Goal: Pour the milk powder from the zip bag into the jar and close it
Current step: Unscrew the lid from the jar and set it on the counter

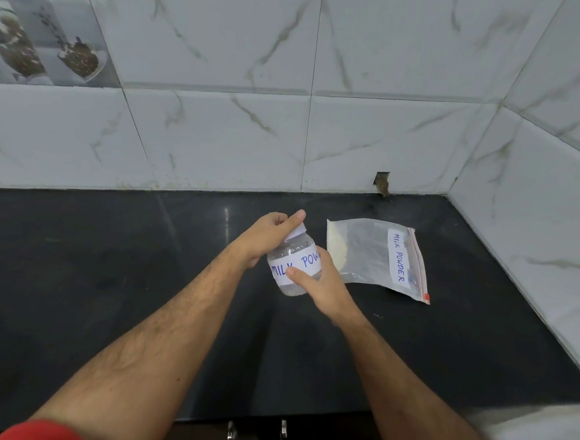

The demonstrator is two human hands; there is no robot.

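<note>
A clear plastic jar (pixel 293 254) with a white label reading "MILK POWDER" is held tilted above the black counter, and it looks empty. My right hand (pixel 325 284) grips the jar's body from the right. My left hand (pixel 267 235) is closed over the white lid (pixel 298 234) at the jar's top. A clear zip bag (pixel 375 256) with a "MILK POWDER" label and a red zip strip lies flat on the counter just to the right of the jar. A little pale powder sits in the bag's left end.
The black counter (pixel 140 278) runs back to a white marble-tiled wall (pixel 287 133) and meets another tiled wall at the right (pixel 538 237). A small hole shows in the back wall's base (pixel 382 183). Cabinet handles (pixel 256 430) sit under the counter's front edge.
</note>
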